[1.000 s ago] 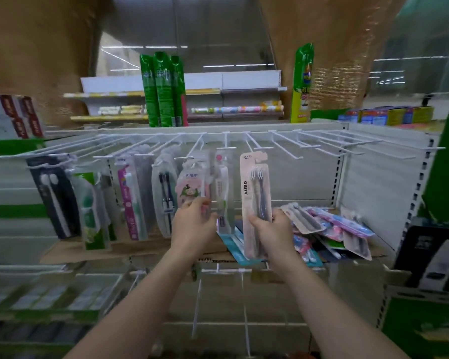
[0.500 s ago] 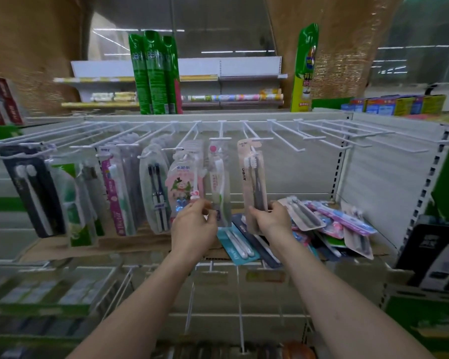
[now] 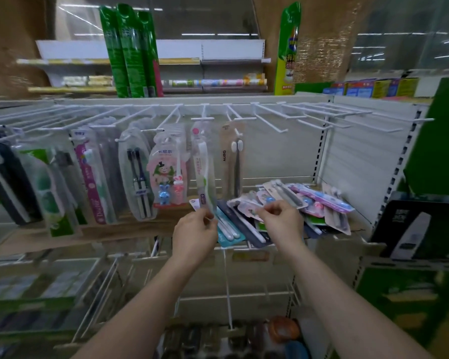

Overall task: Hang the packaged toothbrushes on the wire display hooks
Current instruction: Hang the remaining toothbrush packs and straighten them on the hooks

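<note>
Toothbrush blister packs (image 3: 283,200) heaped on the shelf look light, stiff-carded and slick, best pinched near the top hole; left hand (image 3: 195,235) pinches a hanging green-white toothbrush pack (image 3: 205,174), right hand (image 3: 283,222) pinches a pink pack (image 3: 246,207) atop the heap.

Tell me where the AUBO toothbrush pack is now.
In the head view, the AUBO toothbrush pack hangs on a wire hook near the centre, just right of the green-handled toothbrush pack, above the loose pile.

hands (image 3: 237,226) at toothbrush pile (image 3: 290,206), packs hanging (image 3: 166,167)
</note>
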### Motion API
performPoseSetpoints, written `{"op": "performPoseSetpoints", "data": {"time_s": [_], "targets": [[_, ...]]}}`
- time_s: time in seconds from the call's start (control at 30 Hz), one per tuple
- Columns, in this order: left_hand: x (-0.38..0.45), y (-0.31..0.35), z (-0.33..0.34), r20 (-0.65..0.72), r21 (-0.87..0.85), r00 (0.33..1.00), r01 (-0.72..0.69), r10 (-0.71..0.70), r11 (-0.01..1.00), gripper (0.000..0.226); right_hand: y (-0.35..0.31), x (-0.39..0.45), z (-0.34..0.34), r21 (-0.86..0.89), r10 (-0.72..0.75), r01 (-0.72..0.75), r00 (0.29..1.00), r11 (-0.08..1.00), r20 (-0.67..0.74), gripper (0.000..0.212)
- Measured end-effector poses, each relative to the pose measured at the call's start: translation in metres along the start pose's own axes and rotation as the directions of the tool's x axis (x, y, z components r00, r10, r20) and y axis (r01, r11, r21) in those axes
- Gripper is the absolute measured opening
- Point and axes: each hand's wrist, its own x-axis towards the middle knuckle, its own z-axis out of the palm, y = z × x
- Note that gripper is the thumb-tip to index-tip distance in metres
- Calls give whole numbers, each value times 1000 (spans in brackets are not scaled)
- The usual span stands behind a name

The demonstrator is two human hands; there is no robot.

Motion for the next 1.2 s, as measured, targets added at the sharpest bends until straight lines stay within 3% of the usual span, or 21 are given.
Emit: {"op": "performPoseSetpoints", "data": {"time_s": [0.3,0.43,0.63,0.77,0.87,1.03,1.2], "targets": [[-10,15,33,26,31,1000,-17,16,999,18,17,10,-35,-86,-22,14,996,996,-87,9],[-4,18,45,17,84,995,92,-94,992,25,29,9,-31,-252,-129,125,992,960,0,9],[13,22,60,87,331,958,232,-274,915,63,26,5,-5,-410,-316,337,941,848,120,19],[19,30,71,92,450,930,279,-355,848,85,25,9,6,-565,-299,391,920,726,253,30],[20,30,73,68,434,927,305,-369,848,83,31,6,12,-633,-244,408,911,657,333,36],[21,29,62,74,341,916,348,-394,873,62,37,-6,17,-630,-306,481,876,609,374,42],[17,27,47,107,264,895,395,-434,880,56,24,-16,21,-642,-279,474,879,603,387,26]]}}
